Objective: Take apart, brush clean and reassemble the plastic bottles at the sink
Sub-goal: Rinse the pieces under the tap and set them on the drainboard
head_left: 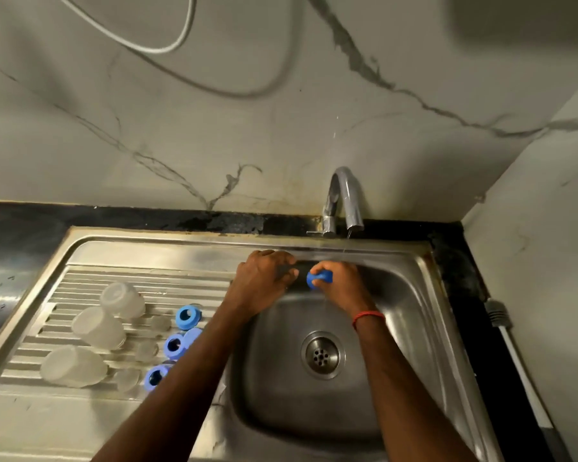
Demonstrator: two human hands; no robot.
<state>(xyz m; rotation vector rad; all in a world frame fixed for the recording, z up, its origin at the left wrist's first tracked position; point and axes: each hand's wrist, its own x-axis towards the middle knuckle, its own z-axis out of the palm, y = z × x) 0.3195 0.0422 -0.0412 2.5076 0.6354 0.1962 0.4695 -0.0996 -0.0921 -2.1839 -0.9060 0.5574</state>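
Observation:
Over the back of the steel sink basin (pixel 397 328), my right hand (pixel 339 281) grips a blue bottle cap (pixel 318 279) under a thin stream from the tap (pixel 344 201). My left hand (pixel 264 278) is curled shut right beside it, fingers toward the cap; what it holds is hidden. On the ribbed drainboard (pixel 80 281) lie three clear plastic bottle bodies (pixel 97 328) on their sides, three clear small parts (pixel 147 350), and blue ring caps (pixel 187 316) in a row.
A black counter strip runs behind the sink below the marble wall. A white cable loops on the wall above. A grey and white handle (pixel 504 331) lies along the right counter edge. The drain (pixel 321 355) sits mid-basin.

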